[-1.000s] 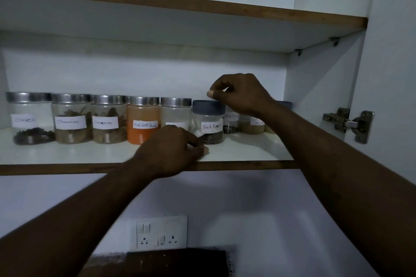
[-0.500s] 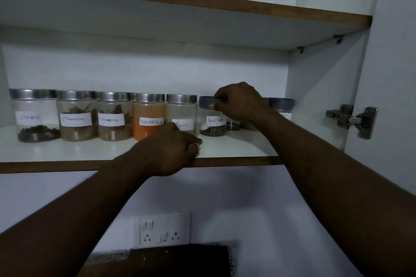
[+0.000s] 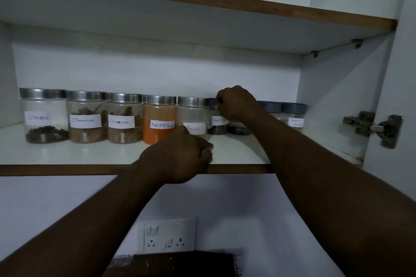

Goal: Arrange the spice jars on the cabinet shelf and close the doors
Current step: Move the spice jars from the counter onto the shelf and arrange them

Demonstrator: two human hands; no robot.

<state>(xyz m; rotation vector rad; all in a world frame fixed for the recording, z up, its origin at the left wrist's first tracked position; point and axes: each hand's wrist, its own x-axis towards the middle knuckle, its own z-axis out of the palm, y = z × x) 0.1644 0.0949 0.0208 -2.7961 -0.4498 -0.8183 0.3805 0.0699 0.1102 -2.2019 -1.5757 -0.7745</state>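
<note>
A row of labelled glass spice jars stands along the back of the white shelf [image 3: 67, 155]: cloves [image 3: 44, 116], two cinnamon jars [image 3: 86, 117], red chilli powder [image 3: 158, 119] and fennel [image 3: 193, 117], all with silver lids. Right of them stand blue-lidded jars: black pepper [image 3: 217, 122], one mostly hidden by my arm, and garam masala [image 3: 295, 114]. My right hand [image 3: 236, 103] grips the black pepper jar by its lid. My left hand [image 3: 182, 155] is closed in a fist on the shelf's front edge, in front of the fennel jar, holding nothing.
The cabinet's right door [image 3: 403, 74] stands open, with a metal hinge [image 3: 371, 128] on it. An upper shelf [image 3: 202, 4] runs overhead. Below the cabinet a wall socket plate [image 3: 167, 235] sits above a dark object [image 3: 175, 263].
My right hand has pushed the black pepper jar from the shelf's front back into the row beside the fennel jar. The left fist has stayed at the shelf edge.
</note>
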